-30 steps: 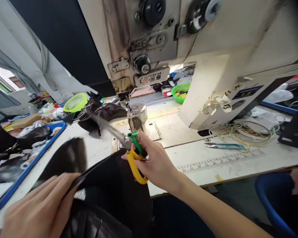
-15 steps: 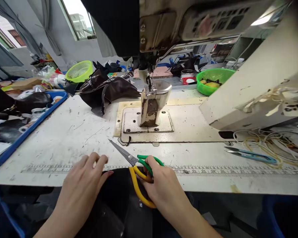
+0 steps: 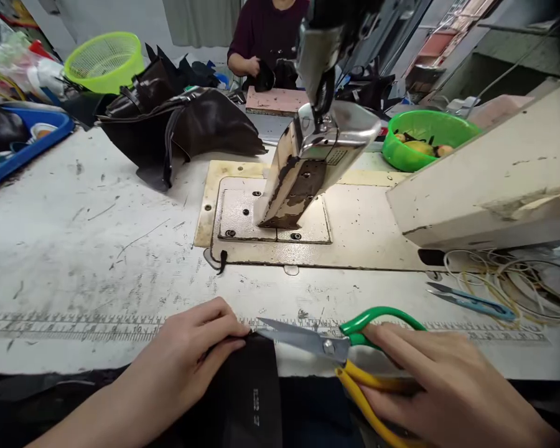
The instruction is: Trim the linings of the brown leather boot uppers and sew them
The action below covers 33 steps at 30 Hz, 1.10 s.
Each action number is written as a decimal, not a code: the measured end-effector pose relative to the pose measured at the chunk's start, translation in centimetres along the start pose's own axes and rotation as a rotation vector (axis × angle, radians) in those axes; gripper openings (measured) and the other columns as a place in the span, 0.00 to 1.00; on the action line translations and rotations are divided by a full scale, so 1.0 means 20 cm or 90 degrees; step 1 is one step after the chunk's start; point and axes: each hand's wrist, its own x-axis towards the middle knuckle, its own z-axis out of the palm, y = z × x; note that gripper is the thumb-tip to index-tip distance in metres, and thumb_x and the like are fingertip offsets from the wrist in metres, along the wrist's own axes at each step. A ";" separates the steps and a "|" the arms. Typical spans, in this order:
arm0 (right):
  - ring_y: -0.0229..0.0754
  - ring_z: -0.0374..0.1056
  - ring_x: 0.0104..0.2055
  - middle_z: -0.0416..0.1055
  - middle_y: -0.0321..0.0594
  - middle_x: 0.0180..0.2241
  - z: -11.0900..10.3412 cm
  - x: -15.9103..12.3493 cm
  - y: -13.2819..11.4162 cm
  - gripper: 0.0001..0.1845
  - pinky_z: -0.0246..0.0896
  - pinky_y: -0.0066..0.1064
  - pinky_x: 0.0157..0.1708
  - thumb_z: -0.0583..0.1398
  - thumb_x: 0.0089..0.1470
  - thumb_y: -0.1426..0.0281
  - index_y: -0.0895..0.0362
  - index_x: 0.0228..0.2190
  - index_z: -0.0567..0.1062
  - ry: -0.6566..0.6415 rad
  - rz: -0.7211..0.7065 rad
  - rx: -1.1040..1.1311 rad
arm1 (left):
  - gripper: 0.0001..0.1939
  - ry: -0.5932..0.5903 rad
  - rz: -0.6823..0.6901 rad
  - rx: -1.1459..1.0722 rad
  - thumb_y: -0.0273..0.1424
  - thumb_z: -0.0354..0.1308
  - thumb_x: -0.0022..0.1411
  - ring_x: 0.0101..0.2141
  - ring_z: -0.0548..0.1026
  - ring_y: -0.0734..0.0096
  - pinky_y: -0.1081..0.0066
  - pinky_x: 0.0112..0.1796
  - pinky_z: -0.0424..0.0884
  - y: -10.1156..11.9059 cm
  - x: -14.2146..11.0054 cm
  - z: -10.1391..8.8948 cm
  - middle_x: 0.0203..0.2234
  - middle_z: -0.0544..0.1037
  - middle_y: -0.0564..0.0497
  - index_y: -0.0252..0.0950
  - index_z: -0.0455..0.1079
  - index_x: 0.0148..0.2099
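Note:
Between the thumb and fingers of my left hand [image 3: 200, 345] is the upper edge of a black leather piece [image 3: 256, 386], which hangs over the table's front edge and bears small pale printing. My right hand [image 3: 429, 373] grips scissors [image 3: 303, 341] with one green and one yellow handle. Their blades point left, slightly parted, with the tips close to my left fingertips at the leather's top edge. Whether the blades touch the leather, I cannot tell. Behind both hands stands the post of a sewing machine [image 3: 303, 174].
Dark brown leather pieces [image 3: 210, 124] lie back left, near a yellow-green basket [image 3: 105, 62] and a blue tray [image 3: 42, 146]. At the right are a green bowl [image 3: 401, 155], blue thread snips [image 3: 480, 303] and tangled cord [image 3: 508, 280]. Another person [image 3: 270, 37] works across the table.
The scissors have swung away from the leather's near side and now point left at its top edge. My left hand has closed on the leather. The view has tipped down, and a person has appeared.

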 end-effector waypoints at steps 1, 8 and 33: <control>0.41 0.65 0.21 0.69 0.33 0.23 -0.02 0.01 0.01 0.15 0.53 0.32 0.20 0.66 0.49 0.70 0.50 0.35 0.66 -0.033 -0.014 -0.014 | 0.09 0.004 -0.006 -0.005 0.28 0.51 0.71 0.34 0.75 0.80 0.82 0.36 0.68 0.00 0.00 0.00 0.36 0.74 0.56 0.45 0.71 0.45; 0.40 0.64 0.22 0.66 0.33 0.26 -0.01 0.11 0.06 0.11 0.48 0.34 0.22 0.62 0.57 0.69 0.51 0.31 0.62 -0.175 -0.075 0.030 | 0.07 -0.028 -0.079 -0.027 0.28 0.49 0.70 0.27 0.69 0.79 0.79 0.26 0.63 0.02 0.03 0.00 0.32 0.73 0.56 0.41 0.66 0.38; 0.38 0.55 0.17 0.59 0.29 0.19 -0.04 0.22 0.10 0.12 0.39 0.35 0.18 0.63 0.59 0.67 0.50 0.28 0.64 -0.322 -0.098 0.039 | 0.08 -0.025 -0.086 -0.118 0.27 0.48 0.71 0.35 0.71 0.79 0.78 0.36 0.65 0.01 0.05 -0.02 0.35 0.72 0.57 0.41 0.66 0.39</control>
